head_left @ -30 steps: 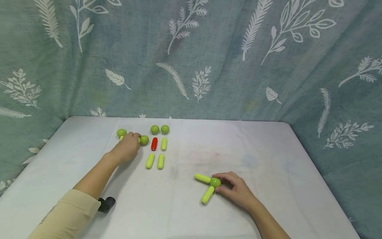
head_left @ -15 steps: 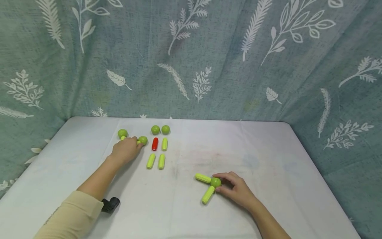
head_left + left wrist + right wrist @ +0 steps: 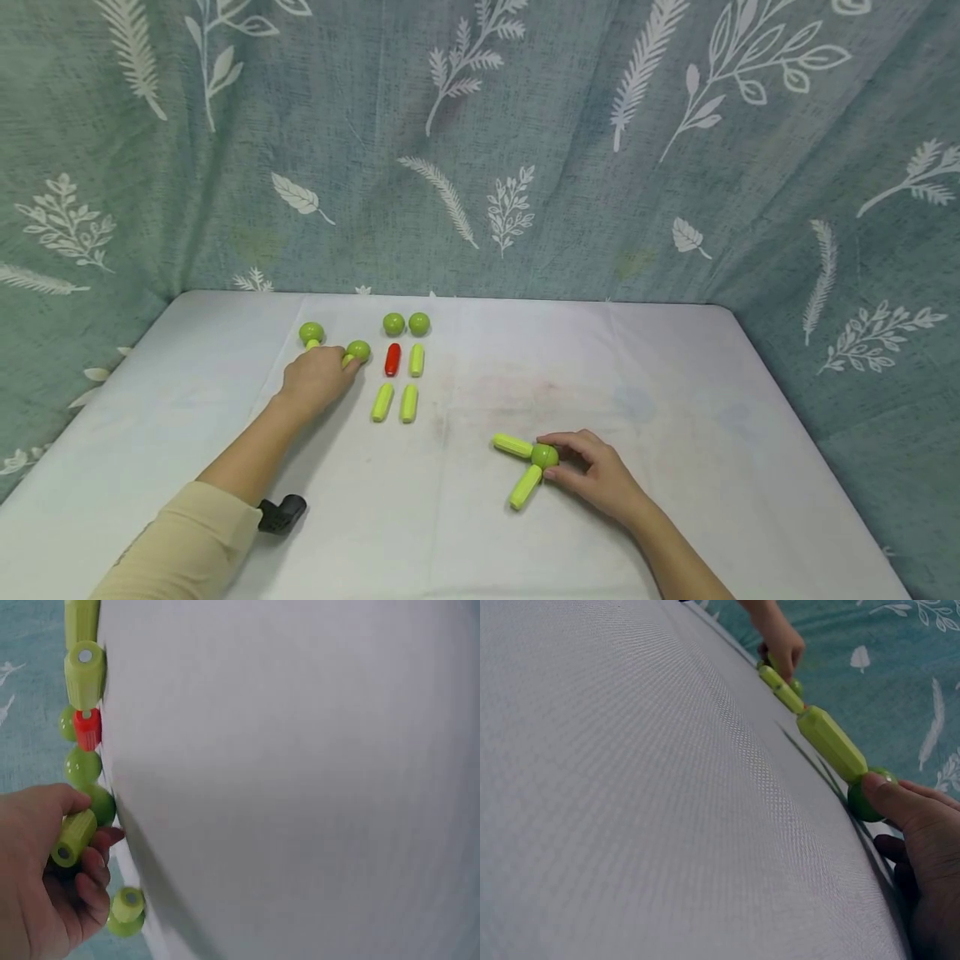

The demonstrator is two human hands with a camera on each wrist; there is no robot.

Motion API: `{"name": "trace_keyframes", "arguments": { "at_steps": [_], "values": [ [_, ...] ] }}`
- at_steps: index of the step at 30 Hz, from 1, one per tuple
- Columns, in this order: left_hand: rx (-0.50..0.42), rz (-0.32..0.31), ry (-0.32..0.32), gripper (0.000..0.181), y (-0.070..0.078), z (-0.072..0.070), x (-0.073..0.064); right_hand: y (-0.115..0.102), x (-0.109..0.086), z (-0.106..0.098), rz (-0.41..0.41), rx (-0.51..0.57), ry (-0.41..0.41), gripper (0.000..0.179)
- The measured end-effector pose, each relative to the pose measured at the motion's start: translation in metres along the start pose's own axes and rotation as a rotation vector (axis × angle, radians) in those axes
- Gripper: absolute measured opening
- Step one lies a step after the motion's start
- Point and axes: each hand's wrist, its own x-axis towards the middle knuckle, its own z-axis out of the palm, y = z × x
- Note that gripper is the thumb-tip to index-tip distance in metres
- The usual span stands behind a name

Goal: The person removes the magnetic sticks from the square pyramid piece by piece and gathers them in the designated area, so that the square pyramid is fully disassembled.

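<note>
— Left hand (image 3: 318,379) and ball (image 3: 360,349) were shifted slightly left. Grips?
— Left: curled round stick (image 3: 75,837), far left on surface (image 3: 637,367). Right hand (image 3: 596,475): second ball (image 3: 544,457) pinched, two sticks (image 3: 525,488) touching, nearer front.

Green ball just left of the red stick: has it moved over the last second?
Yes, slightly left: in the head view, the green ball now sits farther from the resting red stick.

Balls (image 3: 419,324): green. Rods (image 3: 416,361): yellow-green; single rod (image 3: 392,360): red. Desk (image 3: 637,358): white, faintly blotched. Backdrop cloth (image 3: 555,133): blue-green, printed with white leaves and sprigs. Sleeve (image 3: 191,542): pale beige.
</note>
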Motion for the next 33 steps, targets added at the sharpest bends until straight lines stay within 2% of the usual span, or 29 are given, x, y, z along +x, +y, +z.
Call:
{"name": "trace_keyframes", "arguments": {
  "at_steps": [9,16,23,27,33],
  "values": [
    [-0.078,0.009,0.099,0.047,-0.011,0.013,-0.006,-0.001,0.0,0.001,0.006,-0.006,-0.009,0.036],
    [-0.148,-0.02,0.176,0.044,-0.017,0.023,-0.008,-0.001,0.001,0.0,-0.002,-0.013,-0.005,0.036],
    [-0.225,-0.069,0.233,0.04,-0.013,0.022,-0.029,-0.001,0.001,0.002,-0.017,-0.019,-0.004,0.037],
    [-0.276,-0.05,0.24,0.039,-0.011,0.024,-0.039,-0.001,0.001,0.0,-0.016,-0.028,0.013,0.037],
    [-0.311,-0.027,0.214,0.04,-0.011,0.027,-0.042,0.0,0.001,0.001,-0.014,-0.022,0.005,0.037]
  ]
}}
